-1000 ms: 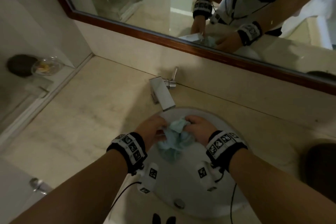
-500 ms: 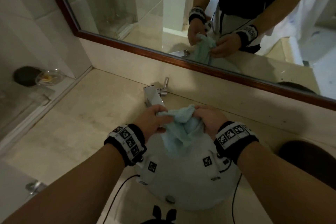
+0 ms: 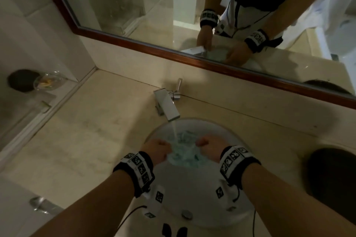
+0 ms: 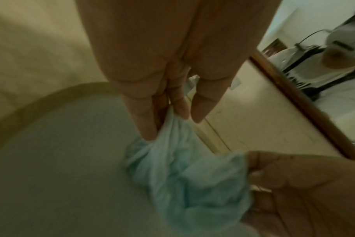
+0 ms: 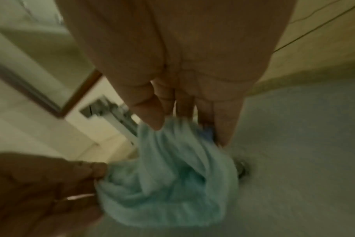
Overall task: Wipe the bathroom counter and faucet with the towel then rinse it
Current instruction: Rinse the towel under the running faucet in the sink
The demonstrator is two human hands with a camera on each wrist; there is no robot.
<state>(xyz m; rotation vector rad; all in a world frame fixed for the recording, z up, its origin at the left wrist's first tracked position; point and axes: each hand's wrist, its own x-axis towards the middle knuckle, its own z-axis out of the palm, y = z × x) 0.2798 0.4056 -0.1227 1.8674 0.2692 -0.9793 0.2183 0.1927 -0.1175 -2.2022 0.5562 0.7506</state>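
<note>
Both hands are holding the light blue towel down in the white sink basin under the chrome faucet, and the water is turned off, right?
Not quite: the water is running. The head view shows a stream falling from the chrome faucet onto the light blue towel. The rest holds: the left hand and right hand both grip the towel over the white sink basin.

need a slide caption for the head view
Both hands, left and right, hold the towel under the running faucet.
</note>
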